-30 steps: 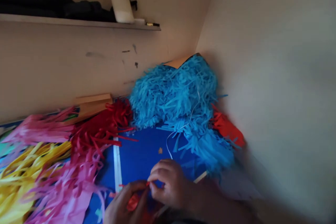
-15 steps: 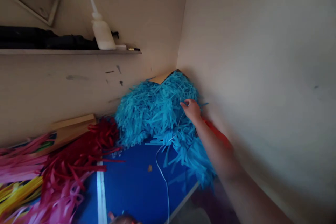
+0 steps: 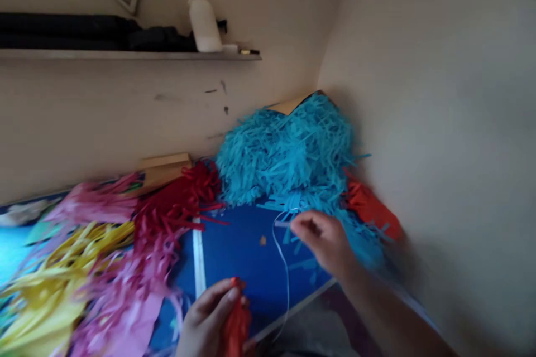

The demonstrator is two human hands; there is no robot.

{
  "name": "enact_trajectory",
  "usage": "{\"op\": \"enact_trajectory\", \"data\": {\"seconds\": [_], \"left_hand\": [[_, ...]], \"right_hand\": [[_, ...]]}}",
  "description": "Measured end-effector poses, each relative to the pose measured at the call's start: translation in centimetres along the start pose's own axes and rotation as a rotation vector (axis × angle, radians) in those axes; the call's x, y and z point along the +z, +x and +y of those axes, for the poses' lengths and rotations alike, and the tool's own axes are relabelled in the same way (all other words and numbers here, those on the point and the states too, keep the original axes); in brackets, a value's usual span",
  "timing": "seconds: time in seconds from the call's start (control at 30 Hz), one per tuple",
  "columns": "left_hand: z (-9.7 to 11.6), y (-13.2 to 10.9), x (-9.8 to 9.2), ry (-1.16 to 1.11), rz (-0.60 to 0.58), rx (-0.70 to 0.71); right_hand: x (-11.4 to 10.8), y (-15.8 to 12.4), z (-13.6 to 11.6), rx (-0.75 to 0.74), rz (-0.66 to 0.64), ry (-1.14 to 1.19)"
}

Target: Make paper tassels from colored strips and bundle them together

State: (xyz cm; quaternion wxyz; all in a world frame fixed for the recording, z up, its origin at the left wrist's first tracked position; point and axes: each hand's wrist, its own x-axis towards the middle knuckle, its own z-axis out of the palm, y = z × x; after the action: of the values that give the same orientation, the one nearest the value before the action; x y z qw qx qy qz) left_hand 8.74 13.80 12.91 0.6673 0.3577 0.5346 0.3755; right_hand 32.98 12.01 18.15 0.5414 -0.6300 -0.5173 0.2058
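Note:
My left hand (image 3: 209,315) is closed around a bunch of orange-red paper strips (image 3: 237,318), pinched near its top, low in the head view. To the right, my right hand (image 3: 322,234) is closed in a pinch on a thin white string (image 3: 286,268). The string loops down over the blue table (image 3: 234,251) and past its front edge. Just behind my right hand lies a large heap of turquoise paper fringe (image 3: 288,150), with a brown piece of card (image 3: 290,106) on top.
Red fringe (image 3: 176,206), pink fringe (image 3: 125,290) and yellow strips (image 3: 79,256) cover the table's left side. An orange-red paper piece (image 3: 372,206) lies by the right wall. Above, a shelf (image 3: 125,54) holds a white nozzle bottle (image 3: 204,22) and a dark bundle (image 3: 84,30).
My right hand has come down and nearer from the turquoise heap, drawing the string with it. My left hand has risen into view with the orange-red strips. The view has shifted left and down.

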Motion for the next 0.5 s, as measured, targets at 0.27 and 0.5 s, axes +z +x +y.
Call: {"op": "enact_trajectory", "data": {"seconds": [0.27, 0.5], "left_hand": [[0.5, -0.2, -0.7, -0.320, -0.045, -0.161], [-0.3, -0.6, -0.9, -0.245, -0.073, -0.101]], "right_hand": [[7.8, -6.7, -0.8, -0.108, -0.122, 0.021], [8.1, -6.5, -1.3, -0.085, -0.226, 0.009]]}}
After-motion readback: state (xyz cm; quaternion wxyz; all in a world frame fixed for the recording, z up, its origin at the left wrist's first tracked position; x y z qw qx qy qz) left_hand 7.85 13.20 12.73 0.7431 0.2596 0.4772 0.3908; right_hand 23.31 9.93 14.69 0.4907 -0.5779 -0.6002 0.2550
